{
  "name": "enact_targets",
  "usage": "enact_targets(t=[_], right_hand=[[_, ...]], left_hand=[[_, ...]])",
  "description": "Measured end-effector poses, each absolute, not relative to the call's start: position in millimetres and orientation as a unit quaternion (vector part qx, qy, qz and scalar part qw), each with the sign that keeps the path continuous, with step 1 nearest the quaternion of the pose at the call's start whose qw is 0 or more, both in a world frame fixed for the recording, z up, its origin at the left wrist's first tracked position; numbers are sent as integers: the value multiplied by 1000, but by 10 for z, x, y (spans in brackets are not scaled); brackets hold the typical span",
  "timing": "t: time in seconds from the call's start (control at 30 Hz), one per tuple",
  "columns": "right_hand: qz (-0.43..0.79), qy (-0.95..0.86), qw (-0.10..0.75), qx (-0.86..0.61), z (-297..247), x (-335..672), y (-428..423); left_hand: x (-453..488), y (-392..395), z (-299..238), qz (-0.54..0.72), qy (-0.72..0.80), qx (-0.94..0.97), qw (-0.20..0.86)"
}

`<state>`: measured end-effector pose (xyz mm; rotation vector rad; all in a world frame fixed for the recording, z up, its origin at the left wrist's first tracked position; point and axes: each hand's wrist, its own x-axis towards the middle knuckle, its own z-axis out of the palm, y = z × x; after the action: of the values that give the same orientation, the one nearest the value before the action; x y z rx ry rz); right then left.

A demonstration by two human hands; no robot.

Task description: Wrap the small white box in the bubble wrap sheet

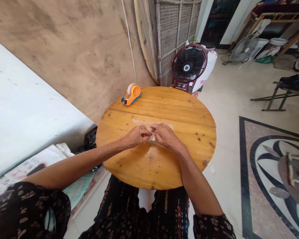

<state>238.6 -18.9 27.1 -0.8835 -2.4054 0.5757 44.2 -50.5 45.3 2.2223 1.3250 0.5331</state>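
A thin, see-through plastic bag or sheet lies on the round wooden table, spread out behind and beneath my hands. My left hand is closed in a pinch on its near part, thumb against fingers. Right beside it, my right hand is also closed, with its bent fingers and thumb at the same bunched plastic. The two hands almost touch near the middle of the table. Whether anything lies inside the plastic is hard to make out between the fingers.
An orange tape dispenser with a roll of tape stands near the table's far left edge. Behind the table are a dark red fan and a woven panel. A black plastic bag and printed cardboard sit at the left.
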Motion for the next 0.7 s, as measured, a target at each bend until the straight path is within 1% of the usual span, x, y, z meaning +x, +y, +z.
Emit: enact_targets(t=[0.07, 0.2, 0.33, 0.43, 0.57, 0.7], right_hand=[[232, -875, 261, -335, 294, 2378, -182], [259, -859, 268, -350, 302, 2354, -147], [291, -836, 309, -347, 196, 2343, -87], [310, -813, 330, -365, 118, 2337, -49], [341, -791, 332, -385, 107, 2326, 3], [346, -780, 336, -400, 96, 2330, 67]], left_hand=[[412, -528, 371, 231, 465, 833, 192], [368, -554, 208, 304, 413, 851, 114], [369, -569, 129, 339, 383, 857, 57], [372, -571, 124, 358, 353, 863, 50], [369, -552, 109, 376, 322, 867, 57], [381, -543, 24, 385, 324, 862, 66]])
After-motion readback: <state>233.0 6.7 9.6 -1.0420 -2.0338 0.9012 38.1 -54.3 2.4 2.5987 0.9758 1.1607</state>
